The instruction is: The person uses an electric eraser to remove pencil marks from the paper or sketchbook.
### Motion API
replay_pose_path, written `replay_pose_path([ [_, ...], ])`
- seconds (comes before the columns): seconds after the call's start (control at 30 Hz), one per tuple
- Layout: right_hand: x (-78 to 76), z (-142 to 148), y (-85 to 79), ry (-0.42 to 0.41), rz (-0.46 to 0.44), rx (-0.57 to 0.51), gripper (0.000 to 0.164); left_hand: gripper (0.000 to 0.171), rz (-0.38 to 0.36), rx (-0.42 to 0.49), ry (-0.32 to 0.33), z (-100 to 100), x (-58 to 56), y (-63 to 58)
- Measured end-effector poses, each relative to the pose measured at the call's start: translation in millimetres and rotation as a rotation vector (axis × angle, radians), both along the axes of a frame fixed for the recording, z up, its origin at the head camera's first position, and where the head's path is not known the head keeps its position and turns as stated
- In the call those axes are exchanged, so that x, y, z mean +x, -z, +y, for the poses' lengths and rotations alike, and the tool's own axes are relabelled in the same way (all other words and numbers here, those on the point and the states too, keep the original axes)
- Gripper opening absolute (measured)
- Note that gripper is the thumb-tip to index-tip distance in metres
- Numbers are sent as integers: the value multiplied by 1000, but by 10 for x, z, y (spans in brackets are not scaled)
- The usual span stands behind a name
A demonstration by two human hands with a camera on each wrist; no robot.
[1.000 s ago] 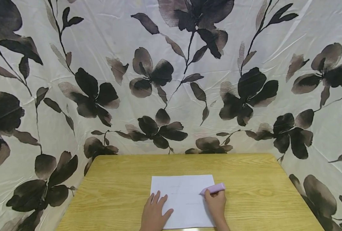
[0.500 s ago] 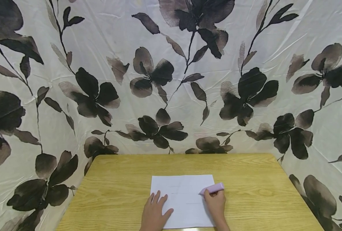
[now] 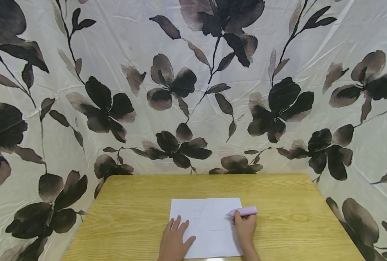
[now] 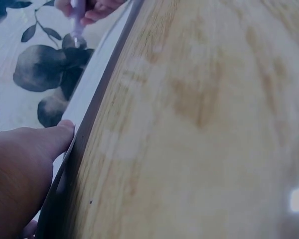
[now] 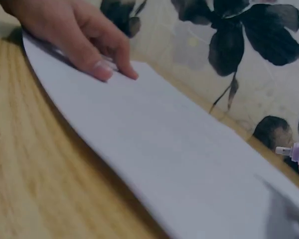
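Observation:
A white sheet of paper (image 3: 213,246) lies on the table, with a few short faint lines across it. My left hand (image 3: 175,241) rests on its left side, fingers spread and straight. My right hand (image 3: 246,230), at the sheet's right edge, pinches a thick lilac electric eraser (image 3: 247,211) between thumb and fingers. In the right wrist view the eraser's narrow white tip (image 5: 283,150) points left over the paper, apart from it, with a shadow below. The left wrist view has my left thumb (image 4: 60,137) against the paper's near edge.
The yellow wood-grain table (image 3: 131,210) reaches back to a hanging cloth (image 3: 219,152) printed with dark flowers, which also covers both sides. Light reflects off the table's front edge (image 3: 216,259).
The tip of the electric eraser has risen a little from the paper, and its body now lies flatter in my right hand. My left hand has stayed in place.

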State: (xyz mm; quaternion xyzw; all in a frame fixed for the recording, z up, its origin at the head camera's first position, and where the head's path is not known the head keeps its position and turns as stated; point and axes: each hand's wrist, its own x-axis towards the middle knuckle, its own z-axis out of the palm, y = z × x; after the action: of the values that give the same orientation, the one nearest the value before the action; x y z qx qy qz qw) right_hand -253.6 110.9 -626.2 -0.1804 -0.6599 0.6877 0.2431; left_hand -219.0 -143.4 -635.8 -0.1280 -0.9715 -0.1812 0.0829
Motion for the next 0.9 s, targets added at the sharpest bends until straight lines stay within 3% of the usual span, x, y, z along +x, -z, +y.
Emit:
replay_pose_path([
  [0.2,14,-64,83,50,-39,186,24,60,13,6,-4,-12,0,32],
  [0.4,22,-70,106,58,-76,273,25,59,30,11,-15,-14,11,40],
  [0.9,43,-81,107,48,-83,333,24,59,23,2,-13,-3,23,19],
])
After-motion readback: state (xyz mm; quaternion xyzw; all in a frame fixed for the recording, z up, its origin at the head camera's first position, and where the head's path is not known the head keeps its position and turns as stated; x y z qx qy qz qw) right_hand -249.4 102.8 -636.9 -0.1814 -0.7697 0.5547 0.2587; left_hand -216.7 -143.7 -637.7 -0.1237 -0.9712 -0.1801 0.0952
